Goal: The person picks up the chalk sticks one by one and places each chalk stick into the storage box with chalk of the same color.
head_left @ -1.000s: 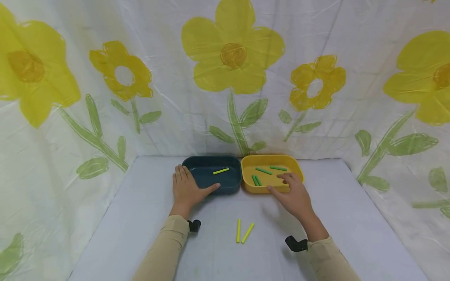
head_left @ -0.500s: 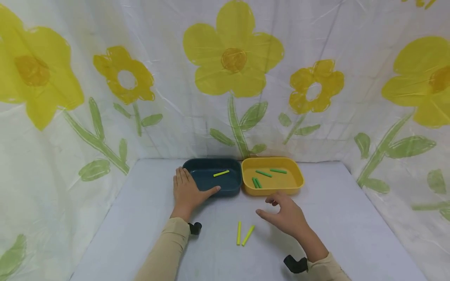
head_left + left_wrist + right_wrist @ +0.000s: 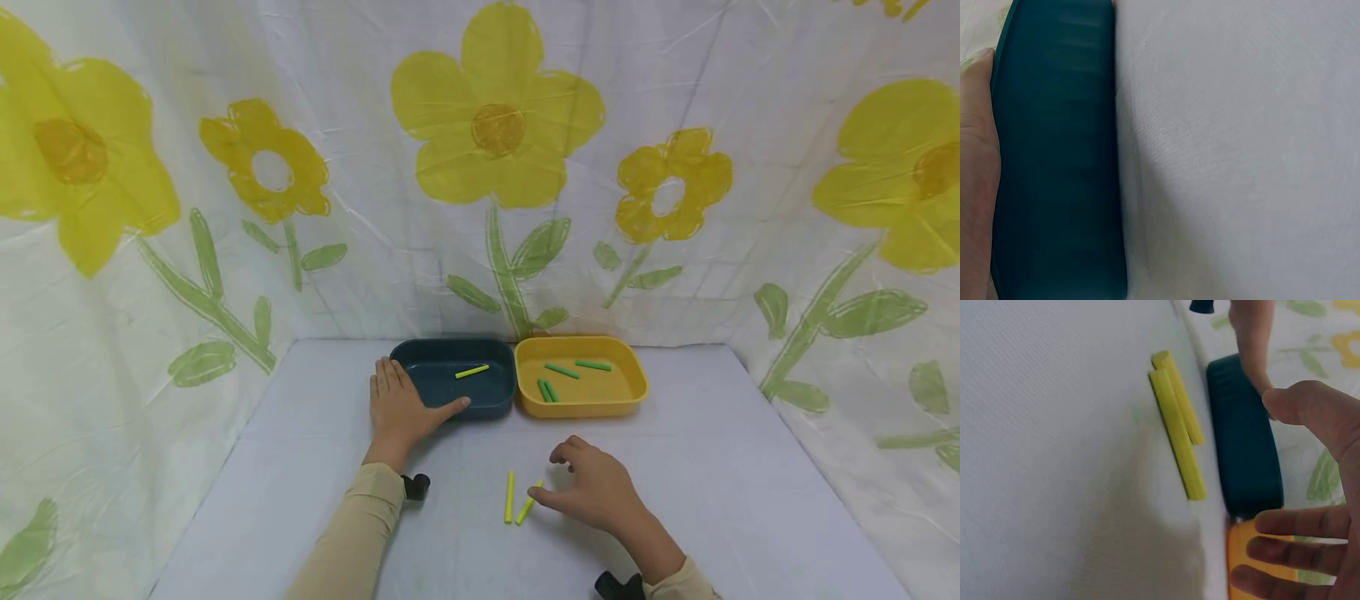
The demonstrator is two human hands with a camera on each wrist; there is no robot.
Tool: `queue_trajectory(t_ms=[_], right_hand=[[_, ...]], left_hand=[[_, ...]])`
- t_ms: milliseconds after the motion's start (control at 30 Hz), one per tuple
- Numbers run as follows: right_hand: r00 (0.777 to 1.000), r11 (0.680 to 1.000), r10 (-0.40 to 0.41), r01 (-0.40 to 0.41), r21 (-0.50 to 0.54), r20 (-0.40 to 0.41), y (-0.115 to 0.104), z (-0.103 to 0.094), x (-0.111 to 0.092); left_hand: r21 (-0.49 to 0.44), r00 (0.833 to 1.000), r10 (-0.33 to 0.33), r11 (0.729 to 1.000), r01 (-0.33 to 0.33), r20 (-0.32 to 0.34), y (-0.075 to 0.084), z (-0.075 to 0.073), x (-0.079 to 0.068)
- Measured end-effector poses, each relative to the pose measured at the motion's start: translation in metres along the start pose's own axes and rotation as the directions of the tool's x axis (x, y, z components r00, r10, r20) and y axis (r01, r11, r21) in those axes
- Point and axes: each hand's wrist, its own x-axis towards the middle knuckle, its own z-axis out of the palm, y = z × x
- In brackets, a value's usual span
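Note:
My left hand (image 3: 397,412) rests on the left end and front rim of a dark teal tray (image 3: 427,387), fingers straight and thumb spread along the rim. Inside that tray lies one yellow stick (image 3: 472,372). On the white table, two more chalk-like yellow sticks lie close together, a left stick (image 3: 509,498) and a right stick (image 3: 522,510). Over the right one hovers my right hand (image 3: 600,492), its thumb overlapping the stick in the head view. Thumb and fingers are spread apart with nothing between them, as the right wrist view also shows.
A yellow tray (image 3: 603,389) stands against the teal tray's right side. It holds several green sticks (image 3: 562,371). Behind both trays hangs a white curtain (image 3: 375,283) printed with yellow flowers. Each wrist wears a small black camera mount (image 3: 417,487).
My right hand has moved from over the yellow tray back toward me and a little left, to the two yellow sticks on the table. The left hand has stayed on the teal tray.

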Motion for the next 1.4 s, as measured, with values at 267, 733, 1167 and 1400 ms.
queue_trajectory(t_ms=[267, 733, 1167, 1400], right_hand=[[0.999, 0.997, 0.003, 0.000, -0.071, 0.052, -0.001, 0.010, -0.002], [0.996, 0.987, -0.029, 0.042, -0.155, 0.087, -0.007, 0.015, -0.006], [0.997, 0.975, -0.012, 0.028, -0.219, 0.074, -0.009, 0.026, -0.003], [0.998, 0.970, 0.008, 0.007, -0.242, 0.059, -0.013, 0.029, -0.003]], left_hand=[[-0.003, 1.000, 0.001, 1.000, -0.002, -0.011, 0.000, 0.001, 0.002], [0.002, 1.000, -0.004, 1.000, 0.004, 0.007, 0.001, -0.003, -0.001], [-0.002, 1.000, -0.009, 1.000, 0.009, 0.005, 0.001, -0.003, -0.001], [-0.007, 1.000, -0.006, 1.000, 0.006, 0.014, 0.001, -0.003, 0.000]])
